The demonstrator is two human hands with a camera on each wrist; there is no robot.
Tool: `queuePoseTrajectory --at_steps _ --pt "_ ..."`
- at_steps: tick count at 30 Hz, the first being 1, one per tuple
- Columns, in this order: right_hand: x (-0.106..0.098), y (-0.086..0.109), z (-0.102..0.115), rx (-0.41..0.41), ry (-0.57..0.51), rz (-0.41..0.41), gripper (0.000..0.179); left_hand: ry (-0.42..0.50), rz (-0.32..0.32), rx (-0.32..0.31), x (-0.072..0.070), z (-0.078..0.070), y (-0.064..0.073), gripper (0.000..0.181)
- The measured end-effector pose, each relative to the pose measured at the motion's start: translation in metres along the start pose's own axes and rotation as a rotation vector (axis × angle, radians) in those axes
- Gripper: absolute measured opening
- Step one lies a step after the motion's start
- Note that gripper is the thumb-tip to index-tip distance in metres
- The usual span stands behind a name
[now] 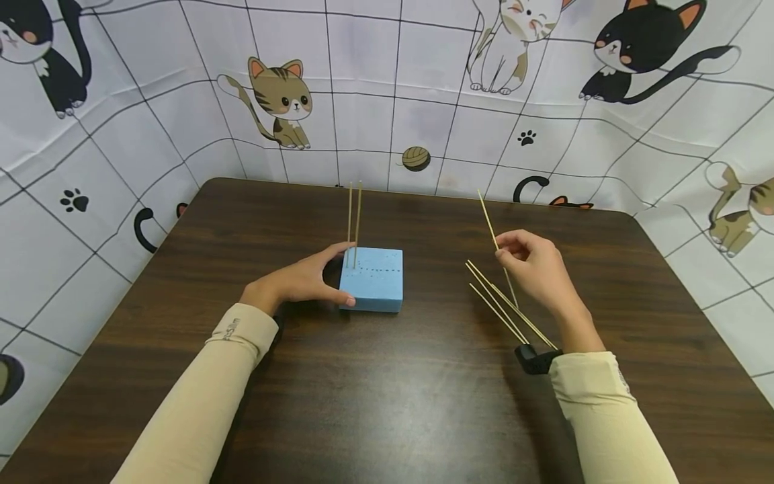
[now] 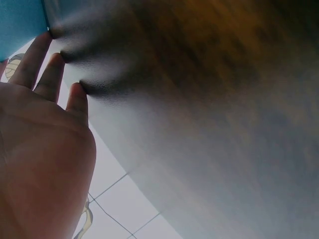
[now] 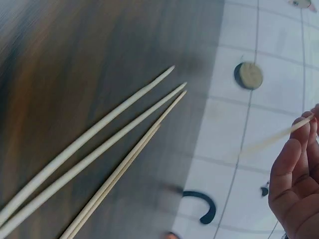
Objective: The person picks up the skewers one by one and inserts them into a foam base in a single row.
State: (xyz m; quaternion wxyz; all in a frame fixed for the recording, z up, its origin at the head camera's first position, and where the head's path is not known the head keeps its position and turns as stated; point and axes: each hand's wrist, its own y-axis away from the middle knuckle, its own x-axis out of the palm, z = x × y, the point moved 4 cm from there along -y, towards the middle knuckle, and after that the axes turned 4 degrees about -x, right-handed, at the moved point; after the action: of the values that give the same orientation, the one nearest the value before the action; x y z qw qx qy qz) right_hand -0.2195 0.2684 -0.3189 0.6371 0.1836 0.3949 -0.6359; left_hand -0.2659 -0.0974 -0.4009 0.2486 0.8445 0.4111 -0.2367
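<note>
A blue foam block (image 1: 381,286) with rows of small holes in its top sits on the table. Two thin bamboo skewers (image 1: 358,218) stand upright near its back left corner. My left hand (image 1: 305,275) holds the block's left side, thumb at the front and a finger at the back. In the left wrist view its other fingertips (image 2: 58,59) are beside the block. Off to the right, my right hand (image 1: 541,272) pinches one skewer (image 1: 487,218) near its middle, tilted over the table. Several more skewers (image 3: 94,135) lie below that hand.
The dark wooden table (image 1: 387,403) ends at the back against a white tiled-pattern cloth (image 1: 363,60) printed with cats. A black wrist camera (image 1: 535,361) on my right wrist hides the near ends of the lying skewers in the head view.
</note>
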Motion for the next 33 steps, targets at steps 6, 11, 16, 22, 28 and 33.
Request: queuePoseTrajectory --at_steps 6,11,16,22,28,33 --pt "0.011 -0.012 0.026 -0.024 -0.092 -0.050 0.016 -0.023 -0.009 -0.024 -0.001 -0.001 0.001 0.113" --pt "0.025 -0.020 0.044 -0.047 -0.159 -0.066 0.015 -0.026 -0.007 -0.036 -0.001 -0.001 0.000 0.113" --pt "0.039 -0.027 0.062 -0.085 -0.241 -0.076 0.013 -0.032 -0.009 -0.041 -0.002 0.000 0.000 0.113" --pt "0.055 -0.034 0.081 -0.132 -0.311 -0.080 0.010 -0.034 -0.012 -0.038 -0.002 0.001 -0.001 0.113" --pt "0.070 -0.040 0.098 -0.174 -0.341 -0.083 0.010 -0.023 -0.010 -0.011 -0.004 0.001 -0.002 0.112" --pt "0.082 -0.044 0.108 -0.188 -0.363 -0.077 0.011 -0.017 -0.007 -0.015 -0.005 0.004 -0.003 0.111"
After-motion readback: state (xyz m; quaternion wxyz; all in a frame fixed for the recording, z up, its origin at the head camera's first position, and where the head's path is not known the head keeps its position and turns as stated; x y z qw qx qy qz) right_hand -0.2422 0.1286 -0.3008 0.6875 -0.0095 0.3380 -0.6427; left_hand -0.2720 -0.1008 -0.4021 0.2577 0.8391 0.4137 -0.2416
